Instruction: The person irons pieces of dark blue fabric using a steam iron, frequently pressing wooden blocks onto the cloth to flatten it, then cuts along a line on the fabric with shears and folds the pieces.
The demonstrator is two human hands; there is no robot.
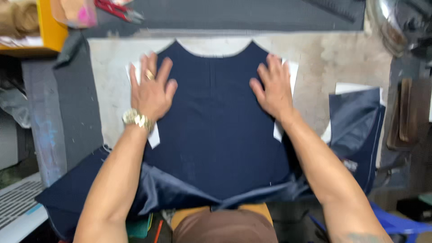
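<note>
Navy fabric panel (216,130) flat on counter (342,58), long axis 12–6; left hand (152,92) at 10, right hand (273,90) at 2, both grips spread, palms pressing.

The whole view is motion-blurred. The left hand (152,87) and right hand (273,87) cover parts of the navy cloth (216,130), whose lower folds hide the table edge. The red scissors (118,10) are cut off by the top edge, and the metal object (396,22) at the top right is too blurred to tell.

Both hands flat on cloth panel (216,130) atop table (342,58); scissors (119,10) behind, folded fabric (355,121) right.
</note>
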